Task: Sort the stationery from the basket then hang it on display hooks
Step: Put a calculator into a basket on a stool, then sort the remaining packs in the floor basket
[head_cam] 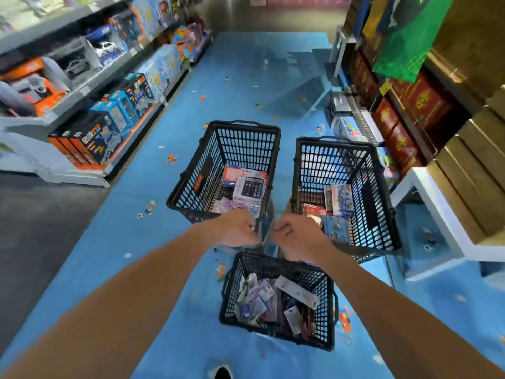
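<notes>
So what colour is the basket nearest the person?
Black, with slotted sides. The basket sits on the blue floor; the head view shows it best.

Aisle floor (246, 77) blue, scattered small coloured specks (170, 158); grey strip (41, 228) at left edge.
Left: grey shelving (82, 88), boxed toy cars (105, 47) on upper tier, blue toy boxes (128, 105) below, orange-black boxes (82, 143) at lowest level.
Right: red boxes (396, 140) stacked, green poster (404, 36) above, brown cartons (470, 165) on white ledge (431, 201).
Dark shoe tip (222, 372) at bottom edge.
</notes>
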Demonstrator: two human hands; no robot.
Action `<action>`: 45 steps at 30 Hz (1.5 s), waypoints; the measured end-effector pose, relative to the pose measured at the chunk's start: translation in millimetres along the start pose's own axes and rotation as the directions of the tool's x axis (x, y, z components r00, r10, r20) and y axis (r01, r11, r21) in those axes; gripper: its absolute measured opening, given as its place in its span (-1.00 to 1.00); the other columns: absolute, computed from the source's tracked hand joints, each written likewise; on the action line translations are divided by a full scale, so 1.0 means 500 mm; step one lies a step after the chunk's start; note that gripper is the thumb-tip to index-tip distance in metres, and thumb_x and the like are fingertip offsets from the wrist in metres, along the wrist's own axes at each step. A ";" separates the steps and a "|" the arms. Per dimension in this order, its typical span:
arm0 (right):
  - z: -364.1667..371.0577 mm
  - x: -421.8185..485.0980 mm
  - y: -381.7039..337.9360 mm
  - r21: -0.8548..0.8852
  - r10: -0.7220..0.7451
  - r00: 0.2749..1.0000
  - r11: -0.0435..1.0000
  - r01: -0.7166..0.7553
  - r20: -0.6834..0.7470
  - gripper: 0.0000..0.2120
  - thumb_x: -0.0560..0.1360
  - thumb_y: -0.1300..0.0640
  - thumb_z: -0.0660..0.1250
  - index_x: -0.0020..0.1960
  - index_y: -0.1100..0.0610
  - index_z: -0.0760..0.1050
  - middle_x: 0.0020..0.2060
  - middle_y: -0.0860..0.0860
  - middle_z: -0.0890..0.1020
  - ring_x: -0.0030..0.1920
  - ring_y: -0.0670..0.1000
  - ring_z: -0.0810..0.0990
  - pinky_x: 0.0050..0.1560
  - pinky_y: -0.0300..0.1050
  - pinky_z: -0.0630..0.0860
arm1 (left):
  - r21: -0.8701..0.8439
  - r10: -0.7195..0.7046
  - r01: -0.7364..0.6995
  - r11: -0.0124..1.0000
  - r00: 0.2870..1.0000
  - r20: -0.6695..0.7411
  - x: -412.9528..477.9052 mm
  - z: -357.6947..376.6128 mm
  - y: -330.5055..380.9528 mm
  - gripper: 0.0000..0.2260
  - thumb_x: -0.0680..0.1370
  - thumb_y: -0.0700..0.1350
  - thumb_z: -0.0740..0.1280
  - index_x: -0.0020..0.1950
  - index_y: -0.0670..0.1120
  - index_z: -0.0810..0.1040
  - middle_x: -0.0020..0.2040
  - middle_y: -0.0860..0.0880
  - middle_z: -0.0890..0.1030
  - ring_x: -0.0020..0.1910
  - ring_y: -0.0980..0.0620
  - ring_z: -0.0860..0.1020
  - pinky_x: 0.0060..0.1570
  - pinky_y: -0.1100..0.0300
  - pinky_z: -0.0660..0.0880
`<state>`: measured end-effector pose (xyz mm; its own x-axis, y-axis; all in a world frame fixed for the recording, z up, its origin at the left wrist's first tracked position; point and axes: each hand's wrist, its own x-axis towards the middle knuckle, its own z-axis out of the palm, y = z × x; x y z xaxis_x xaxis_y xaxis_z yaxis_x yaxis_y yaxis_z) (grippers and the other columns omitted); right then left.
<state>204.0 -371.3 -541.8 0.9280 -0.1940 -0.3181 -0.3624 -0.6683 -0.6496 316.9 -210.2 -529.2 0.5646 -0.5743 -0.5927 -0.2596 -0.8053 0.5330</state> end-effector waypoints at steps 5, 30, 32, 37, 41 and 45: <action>0.125 -0.025 0.115 -0.016 0.089 0.987 0.996 -0.088 0.132 -0.82 0.60 0.03 0.34 0.09 0.09 0.63 -0.03 0.00 0.68 -0.09 -0.05 0.62 0.22 0.03 0.57 | 0.032 -0.079 0.076 0.997 0.991 0.109 0.054 0.142 -0.077 -0.79 0.57 -0.03 0.41 -0.06 -0.15 0.49 -0.03 -0.17 0.63 -0.07 -0.18 0.62 -0.09 -0.04 0.58; 0.969 0.378 0.829 -0.305 0.286 0.932 0.928 -0.211 0.223 -0.74 0.51 0.05 0.43 0.12 0.19 0.58 0.07 0.14 0.62 0.08 0.16 0.62 -0.04 -0.10 0.51 | 0.381 -0.085 0.029 0.924 0.988 0.129 0.749 0.867 -0.745 -0.77 0.55 -0.10 0.41 0.10 -0.10 0.40 0.06 -0.10 0.44 0.03 -0.11 0.48 -0.07 0.16 0.39; 0.990 0.427 0.851 -0.370 0.272 0.918 0.916 -0.155 0.288 -0.82 0.51 0.09 0.41 -0.05 0.22 0.60 -0.10 0.14 0.59 -0.11 0.13 0.60 -0.15 -0.09 0.53 | 0.472 -0.084 -0.002 0.882 0.984 0.160 0.799 0.880 -0.764 -0.77 0.55 -0.09 0.40 0.11 -0.11 0.41 0.15 -0.16 0.49 0.06 -0.13 0.47 -0.02 0.12 0.43; 1.020 0.515 0.884 -0.399 0.319 0.843 0.906 -0.139 0.432 -0.78 0.50 0.00 0.45 -0.13 0.17 0.63 -0.23 0.06 0.68 -0.26 0.06 0.64 -0.21 -0.14 0.55 | 0.620 -0.146 -0.017 0.784 0.966 0.211 0.878 0.896 -0.786 -0.62 0.60 -0.07 0.35 0.38 -0.16 0.45 0.31 -0.16 0.51 0.13 -0.15 0.54 -0.02 0.05 0.48; 1.058 0.523 0.896 -0.279 0.292 0.834 0.944 -0.174 0.468 -0.72 0.53 -0.07 0.44 0.00 0.15 0.56 -0.22 0.01 0.62 -0.26 0.02 0.61 -0.15 -0.11 0.62 | 0.655 -0.173 -0.037 0.755 0.952 0.253 0.902 0.916 -0.792 -0.61 0.57 -0.14 0.35 0.37 -0.11 0.37 0.29 -0.14 0.50 0.16 -0.16 0.54 0.04 -0.01 0.52; 1.087 0.524 0.893 -0.091 0.230 0.886 0.973 -0.212 0.402 -0.85 0.45 0.16 0.54 -0.10 0.24 0.64 -0.20 0.12 0.70 -0.19 0.11 0.71 -0.17 -0.09 0.65 | 0.640 -0.158 -0.036 0.768 0.957 0.242 0.903 0.922 -0.789 -0.60 0.57 -0.13 0.40 0.38 -0.15 0.44 0.25 -0.13 0.55 0.12 -0.09 0.57 0.02 0.02 0.52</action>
<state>238.2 -330.3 -1290.6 0.7042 -0.0374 -0.7090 -0.5413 -0.6745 -0.5020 313.2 -219.8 -1285.3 0.3916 -0.4585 -0.7978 -0.7207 -0.6919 0.0438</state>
